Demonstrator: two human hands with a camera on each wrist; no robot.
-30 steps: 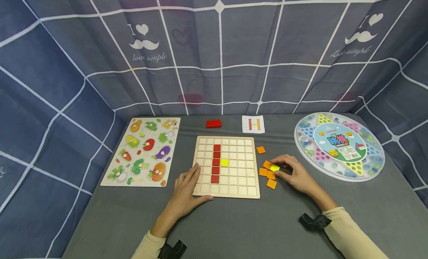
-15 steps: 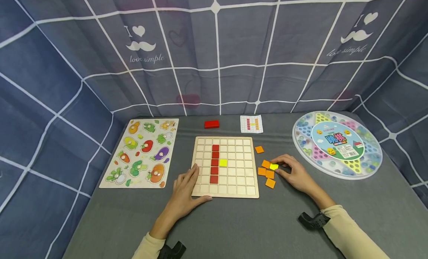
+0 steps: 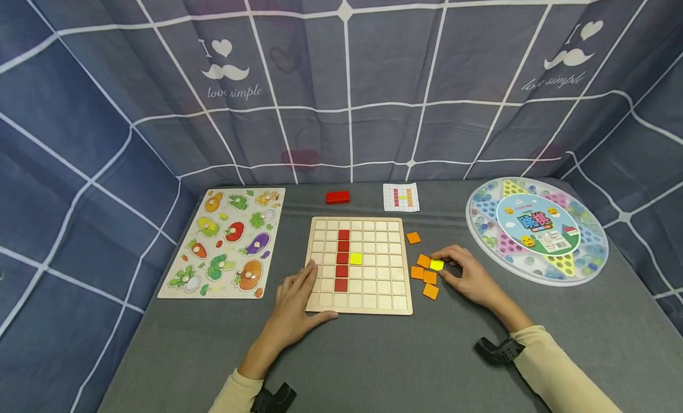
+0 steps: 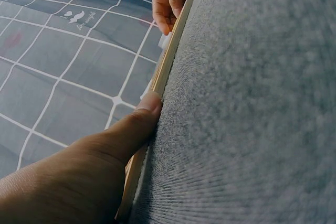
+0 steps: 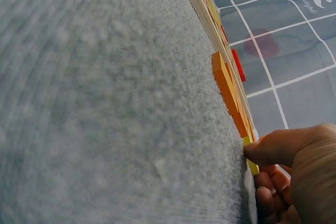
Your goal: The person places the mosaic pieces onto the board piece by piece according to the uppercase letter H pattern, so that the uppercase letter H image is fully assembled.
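Note:
A wooden grid board (image 3: 380, 294) lies in the middle of the table in the head view. A column of red square tiles (image 3: 342, 258) stands on it, with one yellow tile (image 3: 356, 258) beside the column. My left hand (image 3: 292, 306) rests at the board's lower left corner, fingers along the left edge. Its thumb (image 4: 148, 106) presses the front edge. Right of the board, my right hand (image 3: 469, 277) pinches another yellow tile (image 3: 436, 265) between thumb and fingers. That tile is down on the table, next to several orange tiles (image 3: 430, 277).
A red stack (image 3: 338, 197) and a small pattern card (image 3: 401, 197) lie behind the board. To the left is a vegetable picture board (image 3: 224, 242). A round game board (image 3: 538, 231) sits at the right. Patterned cloth (image 3: 384, 75) walls the table's back.

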